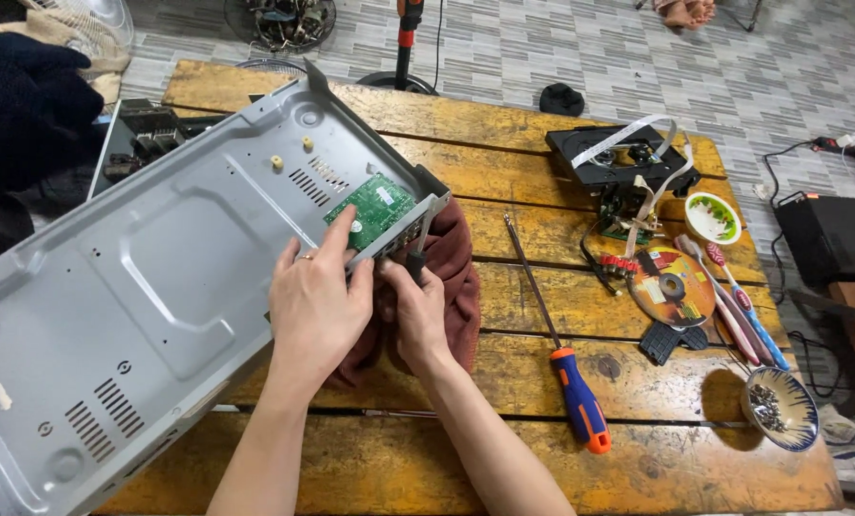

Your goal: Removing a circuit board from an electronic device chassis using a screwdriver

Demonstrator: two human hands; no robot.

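Near counter [427,478]: I look down on worn yellow wooden planks; both my forearms come in from the near edge.
Screwdriver [556,334]: an orange-and-blue handled one lies loose on the planks right of my hands, shaft pointing far-left, untouched.
Left hand [318,306]: it rests flat on the grey metal chassis [141,287], fingers spread, forefinger tip touching the green circuit board [375,208] at the chassis's right end.
Right hand [418,315]: just beside the left, fingers curled together around a dark tool handle [416,263] set at the rear panel edge below the board; I cannot tell where its tip sits.
Cloth [451,277]: a maroon rag lies under that end of the chassis and under my right hand.
Done so far, as I judge it: the chassis is nearly stripped. The disc drive unit [619,158] with its ribbon cables sits apart on the far right, a disc [671,287] lies near it, and a small dish of screws [779,409] on the near right is well filled.
Left to do, as I judge it: the green board is the one part I see fixed in the chassis.
Far: a black cover [146,134] lies behind the chassis, with tiled floor beyond.
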